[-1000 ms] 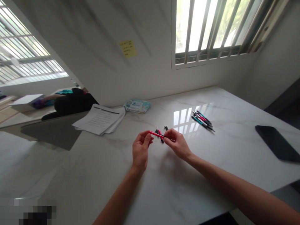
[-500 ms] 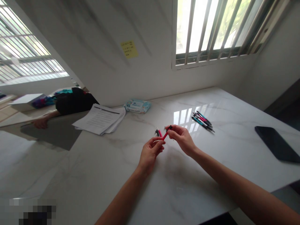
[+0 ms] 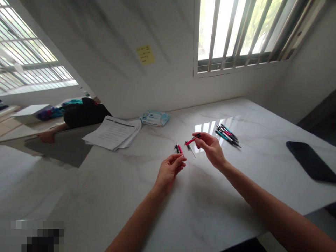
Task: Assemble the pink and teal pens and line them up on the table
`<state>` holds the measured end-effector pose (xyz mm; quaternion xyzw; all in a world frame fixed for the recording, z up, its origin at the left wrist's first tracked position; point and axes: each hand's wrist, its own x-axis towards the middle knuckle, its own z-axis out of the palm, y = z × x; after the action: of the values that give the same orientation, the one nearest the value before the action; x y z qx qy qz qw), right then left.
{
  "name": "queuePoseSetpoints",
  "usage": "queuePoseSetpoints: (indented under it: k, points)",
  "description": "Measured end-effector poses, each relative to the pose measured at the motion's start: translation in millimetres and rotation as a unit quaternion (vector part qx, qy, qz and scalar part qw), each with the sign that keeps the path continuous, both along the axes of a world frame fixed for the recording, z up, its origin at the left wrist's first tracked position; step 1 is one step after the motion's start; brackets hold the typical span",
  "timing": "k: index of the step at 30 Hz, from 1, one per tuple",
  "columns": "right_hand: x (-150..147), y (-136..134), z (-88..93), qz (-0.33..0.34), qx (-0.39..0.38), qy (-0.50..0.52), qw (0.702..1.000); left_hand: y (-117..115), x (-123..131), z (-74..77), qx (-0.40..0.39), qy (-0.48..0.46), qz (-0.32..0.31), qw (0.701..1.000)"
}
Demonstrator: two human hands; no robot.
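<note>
Right fingers [image 3: 205, 139] gripping red barrel [image 3: 191, 141], pens [image 3: 227, 136]

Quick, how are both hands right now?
Left hand: closed, fingertips pinched; contents cannot be told.
Right hand: closed, holding a slim red-and-black pen barrel.

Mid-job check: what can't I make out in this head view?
Head view:
Left hand: whether it pinches something; its grip hides this.
Red pen piece: one end, covered by the right hand.
Yellow note: writing, too small and blurred.
Black device: one corner, cut off by right edge.
</note>
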<state>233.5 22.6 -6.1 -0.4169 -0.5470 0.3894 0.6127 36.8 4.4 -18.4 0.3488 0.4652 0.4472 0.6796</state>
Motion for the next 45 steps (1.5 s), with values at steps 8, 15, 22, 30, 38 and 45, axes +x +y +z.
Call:
queuePoseSetpoints:
  k: [8, 15, 22, 30, 38, 45]
  points:
    - [43, 30, -36.2, -0.018, 0.072, -0.353, 0.933, 2, -2, -6.3, 0.018, 0.023, -0.007, 1.0]
    - [49, 33, -43.1, 0.04, 0.024, -0.423, 0.905, 2, -3, -4.4, 0.028, 0.04, -0.008, 0.999]
    - [47, 31, -40.2, 0.022, -0.002, -0.433, 0.901, 2, -1, -3.6, 0.039, 0.059, -0.007, 0.997]
    - [42, 28, -35.0, 0.044, 0.017, -0.44, 0.897, 1, 0, -4.2, 0.049, 0.07, -0.013, 0.996]
    - [36, 28, -40.5, 0.032, 0.021, -0.427, 0.903, 1, 1, -4.5, 0.06, 0.072, -0.022, 0.995]
    - [33, 26, -38.8, 0.035, 0.031, -0.401, 0.915, 1, 0, -4.5, 0.067, 0.069, -0.033, 0.995]
